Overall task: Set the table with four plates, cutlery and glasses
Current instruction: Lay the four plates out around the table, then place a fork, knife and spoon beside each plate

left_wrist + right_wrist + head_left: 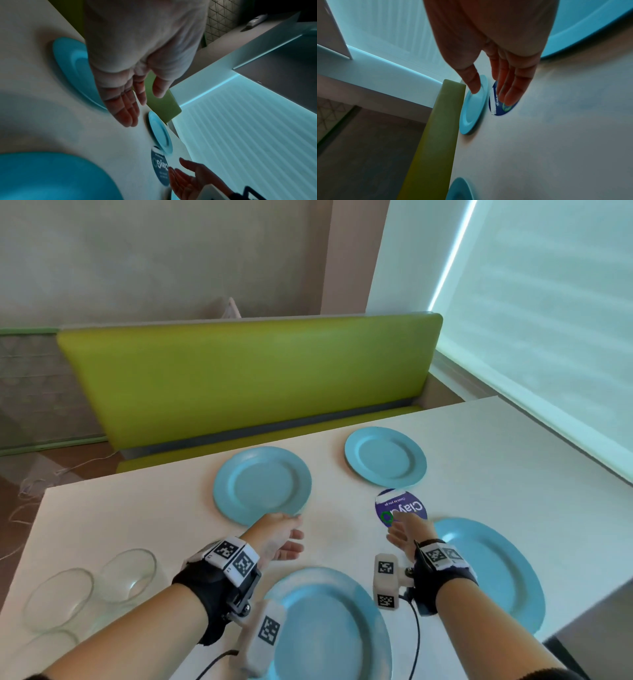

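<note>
Blue plates lie on the white table [137, 515]: one far left [262, 485], one far right [385, 456], one near centre [329, 625] and one near right [493, 570]. My left hand [282, 537] hovers open and empty just before the far left plate [75, 73], fingers straight. My right hand [406, 530] is open and empty too, its fingers [510, 86] stretched over a round blue sticker [400, 508] between the two right plates. Clear glasses [128, 575] [58, 599] stand at the table's near left. No cutlery shows.
A green bench [246, 378] runs along the table's far side. A bright window blind [548, 320] fills the right, close to the table's right edge. Cables trail on the floor at the left.
</note>
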`<state>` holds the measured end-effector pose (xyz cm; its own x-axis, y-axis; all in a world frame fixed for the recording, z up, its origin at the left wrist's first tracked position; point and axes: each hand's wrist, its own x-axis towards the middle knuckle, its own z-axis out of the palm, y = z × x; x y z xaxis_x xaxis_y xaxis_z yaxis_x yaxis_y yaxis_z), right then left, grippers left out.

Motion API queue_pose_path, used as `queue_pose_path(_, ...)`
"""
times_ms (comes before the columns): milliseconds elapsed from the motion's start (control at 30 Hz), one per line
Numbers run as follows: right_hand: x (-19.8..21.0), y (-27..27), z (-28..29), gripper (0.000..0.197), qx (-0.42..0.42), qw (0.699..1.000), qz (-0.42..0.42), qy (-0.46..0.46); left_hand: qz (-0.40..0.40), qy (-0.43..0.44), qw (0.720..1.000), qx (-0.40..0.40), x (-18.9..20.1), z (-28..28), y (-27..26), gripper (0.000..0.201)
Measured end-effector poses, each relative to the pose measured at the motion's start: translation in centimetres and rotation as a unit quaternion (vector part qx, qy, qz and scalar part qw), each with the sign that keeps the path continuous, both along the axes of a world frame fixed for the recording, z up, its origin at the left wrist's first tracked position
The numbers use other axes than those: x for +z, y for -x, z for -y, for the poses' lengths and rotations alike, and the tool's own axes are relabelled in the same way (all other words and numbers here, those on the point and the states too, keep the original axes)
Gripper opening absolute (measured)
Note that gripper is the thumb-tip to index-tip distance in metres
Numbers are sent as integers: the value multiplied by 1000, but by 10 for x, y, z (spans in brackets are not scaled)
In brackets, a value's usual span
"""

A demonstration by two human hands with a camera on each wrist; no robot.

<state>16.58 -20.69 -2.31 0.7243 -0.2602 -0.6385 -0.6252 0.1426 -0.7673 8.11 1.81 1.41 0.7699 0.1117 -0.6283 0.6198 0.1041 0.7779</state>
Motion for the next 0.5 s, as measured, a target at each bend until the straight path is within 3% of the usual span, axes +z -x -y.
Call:
queue_pose_path(67,5,31,-11,7,-2,1000,6,4,8,2,999,-34,-1,-6,24,17)
queue_pose_path(167,10,82,-29,19,0,1000,22,9,20,-20,996,-87,-6,-21,65,16)
queue_pose_path(333,12,171,-66,15,38,998,25,44,16,-81,976,-202,-14,-47,147,18)
queue_pose_path(433,10,215,-89,9,77,996,7,53,26,-196,932,-303,-20,-67,195,18)
queue_pose_path(500,12,238,-105,4,102,993,3,57,18,-313,873,-373,-22,-82,220,18)
